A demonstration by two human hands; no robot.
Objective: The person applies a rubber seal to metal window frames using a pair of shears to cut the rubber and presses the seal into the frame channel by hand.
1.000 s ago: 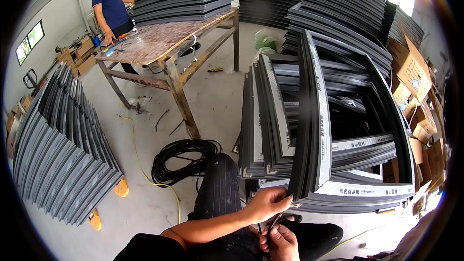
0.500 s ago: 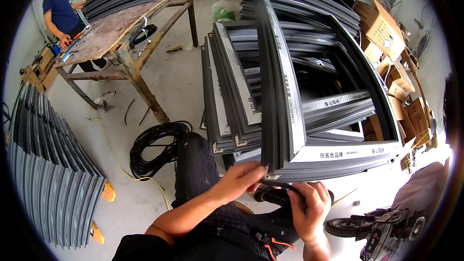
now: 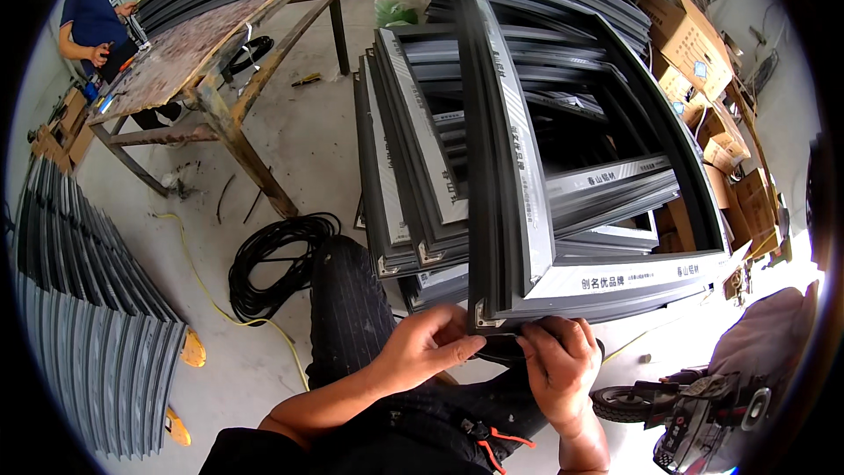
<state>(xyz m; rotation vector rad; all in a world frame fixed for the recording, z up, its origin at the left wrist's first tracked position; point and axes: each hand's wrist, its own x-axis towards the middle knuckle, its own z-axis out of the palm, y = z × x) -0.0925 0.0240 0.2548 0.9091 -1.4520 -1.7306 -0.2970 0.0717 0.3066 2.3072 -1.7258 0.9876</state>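
Note:
A dark grey window frame [image 3: 615, 296] with printed white protective film stands tilted in front of me on a pile of similar frames [image 3: 418, 123]. My left hand [image 3: 422, 350] is at its near lower-left corner, thumb stretched along below the corner and fingers curled; what it pinches is hidden. A metal corner piece [image 3: 480, 314] shows just above that thumb. Close by on the right, my right hand [image 3: 563, 365] is closed under the bottom rail, fingertips against its underside. A thin black strip [image 3: 505, 334] runs from the corner into its grip, mostly covered.
Curved grey profiles [image 3: 105, 343] stand stacked at the left. A coil of black cable [image 3: 272, 268] lies on the floor, near a worn work table [image 3: 198, 53]. Another person [image 3: 88, 22] stands behind it. Cardboard boxes [image 3: 694, 44] and a small wheeled vehicle [image 3: 703, 413] are on the right.
My right hand has moved up against the bottom rail, and less of the black strip shows. My left thumb now reaches out below the corner. The view has shifted slightly.

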